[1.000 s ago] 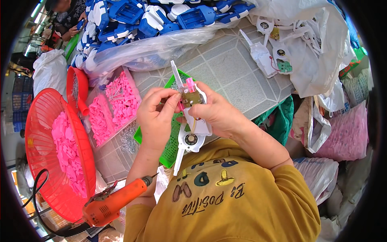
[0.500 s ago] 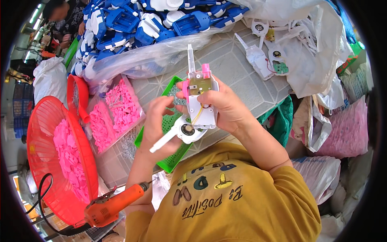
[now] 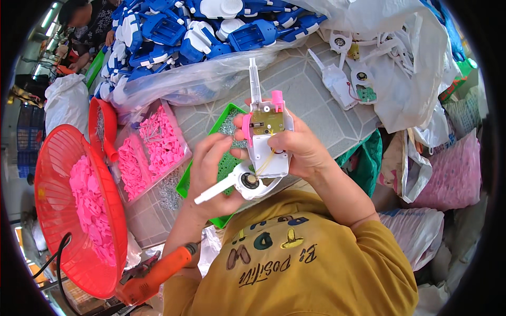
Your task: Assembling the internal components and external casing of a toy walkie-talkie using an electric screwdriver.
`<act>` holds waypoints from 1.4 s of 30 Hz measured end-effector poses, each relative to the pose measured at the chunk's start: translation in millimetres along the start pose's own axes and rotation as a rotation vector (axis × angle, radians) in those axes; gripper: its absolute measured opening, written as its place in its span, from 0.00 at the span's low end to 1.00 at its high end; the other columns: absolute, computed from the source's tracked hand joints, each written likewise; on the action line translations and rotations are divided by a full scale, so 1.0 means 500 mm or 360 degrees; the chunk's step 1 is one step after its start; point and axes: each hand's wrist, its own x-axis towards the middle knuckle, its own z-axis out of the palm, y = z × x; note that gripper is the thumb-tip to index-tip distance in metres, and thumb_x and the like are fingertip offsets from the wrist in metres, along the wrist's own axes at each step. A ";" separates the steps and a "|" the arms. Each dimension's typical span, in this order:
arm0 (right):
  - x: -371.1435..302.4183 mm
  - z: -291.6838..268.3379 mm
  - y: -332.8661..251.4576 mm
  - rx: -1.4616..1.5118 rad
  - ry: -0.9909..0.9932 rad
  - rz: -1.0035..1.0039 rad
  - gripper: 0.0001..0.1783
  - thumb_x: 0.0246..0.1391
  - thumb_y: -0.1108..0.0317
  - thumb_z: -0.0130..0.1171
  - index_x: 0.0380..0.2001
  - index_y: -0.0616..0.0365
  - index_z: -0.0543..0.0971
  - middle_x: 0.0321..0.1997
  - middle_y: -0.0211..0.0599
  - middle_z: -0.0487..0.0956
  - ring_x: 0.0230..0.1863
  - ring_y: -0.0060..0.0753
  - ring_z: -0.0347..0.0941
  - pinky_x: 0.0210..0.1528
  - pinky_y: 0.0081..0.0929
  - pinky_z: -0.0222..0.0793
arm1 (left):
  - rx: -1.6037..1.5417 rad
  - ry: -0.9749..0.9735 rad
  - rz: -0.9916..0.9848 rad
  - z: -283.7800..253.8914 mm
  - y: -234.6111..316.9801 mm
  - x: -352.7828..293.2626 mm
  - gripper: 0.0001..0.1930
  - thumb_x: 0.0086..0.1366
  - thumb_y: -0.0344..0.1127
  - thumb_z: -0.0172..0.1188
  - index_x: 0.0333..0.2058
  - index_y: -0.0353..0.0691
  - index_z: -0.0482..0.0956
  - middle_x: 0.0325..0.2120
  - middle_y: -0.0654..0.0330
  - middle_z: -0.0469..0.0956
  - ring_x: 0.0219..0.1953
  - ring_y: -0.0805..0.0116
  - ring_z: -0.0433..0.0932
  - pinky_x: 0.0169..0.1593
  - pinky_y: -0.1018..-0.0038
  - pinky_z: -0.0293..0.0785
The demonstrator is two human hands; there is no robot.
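Note:
My right hand (image 3: 305,150) is closed around a white plastic housing half (image 3: 270,158), its thumb pressing the inner face. Inside the housing are a green-brown circuit board (image 3: 269,122) and thin yellow wires; a long white prong points up from its top. Pink pieces, among them a pink cylinder (image 3: 277,99), sit at its upper edges. Across the palm and thumb of my left hand (image 3: 206,174) lies a white cover half with a round speaker (image 3: 249,180), its narrow arm pointing down-left. My left fingers curl beside it. How firmly the thumb grips underneath is partly hidden.
A green tray (image 3: 184,181) of screws lies under my left hand. To the left are a tub of pink parts (image 3: 182,145), a red basket (image 3: 121,210) and an orange power screwdriver (image 3: 158,276). Blue-white housings (image 3: 253,34) are heaped behind; white assemblies (image 3: 337,81) lie right.
The housing and cover have shifted slightly right and nearer to me. My left fingers have moved a little toward the housing. The orange screwdriver has swung slightly downward.

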 end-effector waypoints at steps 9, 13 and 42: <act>0.000 -0.009 0.013 -0.0064 -0.0041 0.0065 0.36 0.47 0.80 0.55 0.62 0.61 0.61 0.57 0.50 0.73 0.58 0.45 0.74 0.61 0.48 0.73 | 0.0030 0.0262 0.0096 -0.012 0.002 0.045 0.16 0.55 0.20 0.66 0.44 0.34 0.80 0.37 0.54 0.77 0.37 0.57 0.77 0.39 0.69 0.74; -0.002 -0.017 0.020 -0.0182 0.0022 0.0099 0.35 0.47 0.78 0.55 0.62 0.61 0.62 0.54 0.45 0.74 0.53 0.39 0.76 0.56 0.40 0.77 | 0.0022 0.0211 -0.0225 0.000 0.012 0.056 0.16 0.54 0.21 0.66 0.43 0.36 0.81 0.37 0.55 0.77 0.36 0.58 0.77 0.39 0.70 0.73; 0.006 -0.029 0.044 -0.0288 0.0233 0.0179 0.40 0.41 0.77 0.56 0.63 0.62 0.63 0.56 0.45 0.74 0.53 0.37 0.75 0.57 0.38 0.73 | -0.0646 0.0272 -0.0960 0.039 -0.008 0.033 0.11 0.58 0.23 0.64 0.41 0.33 0.80 0.34 0.60 0.80 0.33 0.77 0.78 0.36 0.78 0.77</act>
